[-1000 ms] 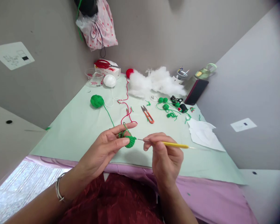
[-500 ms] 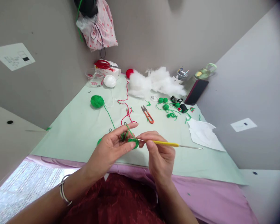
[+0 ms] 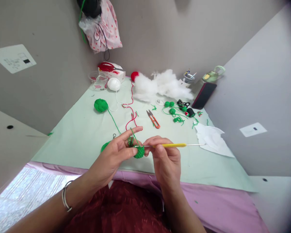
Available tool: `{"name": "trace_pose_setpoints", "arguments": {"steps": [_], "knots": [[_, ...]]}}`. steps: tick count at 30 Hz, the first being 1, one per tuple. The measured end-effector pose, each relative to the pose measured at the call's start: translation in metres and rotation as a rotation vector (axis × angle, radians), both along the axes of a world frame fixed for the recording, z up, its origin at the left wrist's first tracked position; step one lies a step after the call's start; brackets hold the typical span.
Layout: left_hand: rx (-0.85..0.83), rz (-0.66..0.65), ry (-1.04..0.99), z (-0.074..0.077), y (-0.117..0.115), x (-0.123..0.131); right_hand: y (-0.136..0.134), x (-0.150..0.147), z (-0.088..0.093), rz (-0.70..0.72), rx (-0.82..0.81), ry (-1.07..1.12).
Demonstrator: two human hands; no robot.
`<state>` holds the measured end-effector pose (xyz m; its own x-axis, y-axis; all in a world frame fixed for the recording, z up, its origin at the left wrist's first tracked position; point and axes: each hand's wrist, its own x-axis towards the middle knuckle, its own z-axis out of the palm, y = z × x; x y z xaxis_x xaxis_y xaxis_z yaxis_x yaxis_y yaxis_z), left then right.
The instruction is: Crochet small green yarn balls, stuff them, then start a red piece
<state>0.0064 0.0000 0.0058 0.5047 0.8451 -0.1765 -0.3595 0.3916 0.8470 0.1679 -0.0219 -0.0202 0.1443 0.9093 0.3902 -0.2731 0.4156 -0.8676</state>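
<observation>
Between the thumb and fingers of my left hand (image 3: pixel 120 149) is a small green crochet piece (image 3: pixel 139 152), its rounded stitched side showing. Green yarn (image 3: pixel 135 136) runs up from it over my stretched index finger. My right hand (image 3: pixel 165 157) grips a crochet hook (image 3: pixel 173 145) by its yellow handle. The hook's thin metal shaft reaches left to the top edge of the crochet piece; its very tip is hard to make out in the stitches. A green yarn ball (image 3: pixel 101 105) lies beyond my left hand, its strand leading toward that hand.
Orange thread snips (image 3: pixel 153 119) lie beyond my hands. Farther back are white stuffing (image 3: pixel 160 85), a white yarn ball (image 3: pixel 113 84) and a red yarn ball (image 3: pixel 134 76). Several green crocheted balls (image 3: pixel 172 111), a phone (image 3: pixel 204 95) and torn white paper (image 3: pixel 213 139) are on the right.
The crochet piece has turned so that more of its rounded side shows. The hook has tilted, its free right end rising. My left thumb has drawn back slightly to the left.
</observation>
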Motion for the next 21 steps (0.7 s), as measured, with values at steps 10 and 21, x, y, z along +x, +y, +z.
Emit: {"name": "trace_pose_setpoints", "arguments": {"steps": [10, 21], "knots": [[0.072, 0.024, 0.03, -0.003, -0.001, -0.001, -0.001, 0.001, 0.0, -0.011, -0.022, -0.011], [0.093, 0.135, 0.058, -0.006, -0.008, 0.006, -0.011, -0.002, -0.011, -0.313, 0.212, -0.508]]}}
